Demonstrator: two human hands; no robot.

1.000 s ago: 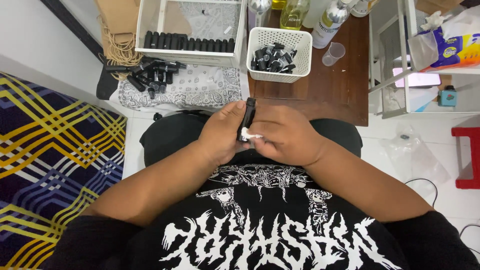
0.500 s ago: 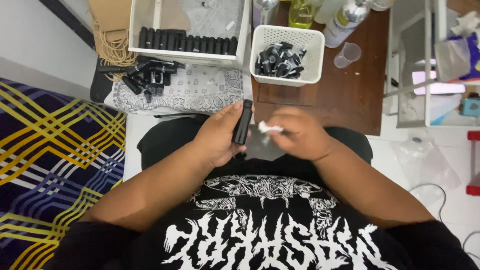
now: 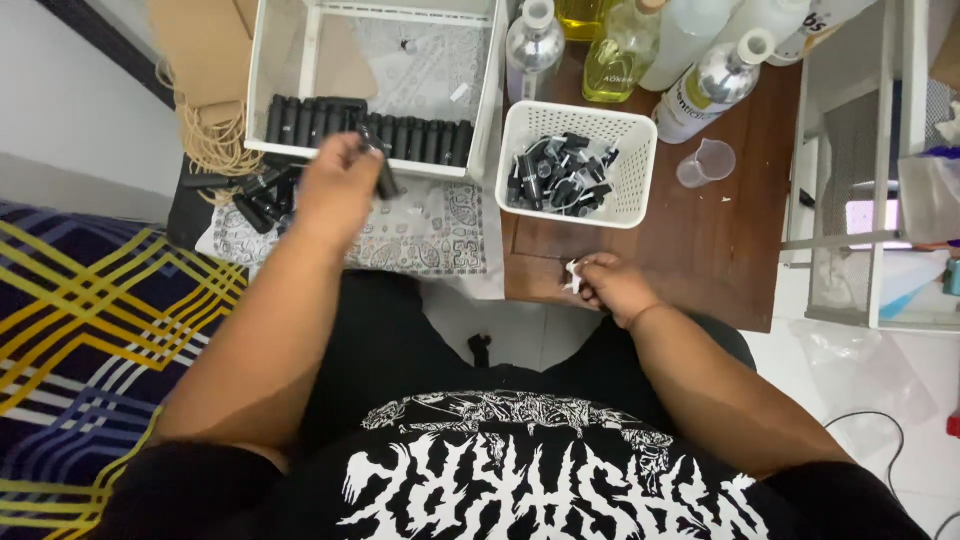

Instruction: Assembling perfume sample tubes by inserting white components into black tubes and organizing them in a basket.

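Note:
My left hand (image 3: 335, 190) reaches forward, blurred, and grips a slim black tube (image 3: 384, 172) just in front of the white wire tray (image 3: 262, 95). A row of several matching black tubes (image 3: 370, 135) lies along that tray's near edge. My right hand (image 3: 606, 285) rests at the front edge of the brown wooden table (image 3: 745, 250), its fingers pinched on a small white scrap (image 3: 573, 278).
A white perforated basket (image 3: 640, 160) of small black caps stands on the table. Behind it are clear and silver bottles (image 3: 620, 50) and a small plastic cup (image 3: 706, 163). Loose black tubes (image 3: 255, 195) lie on a patterned cloth (image 3: 440, 235). A wire rack (image 3: 870, 200) stands right.
My hands have parted. The left hand carried the black tube from my lap forward to the tray. The right hand moved with the white scrap to the table's edge.

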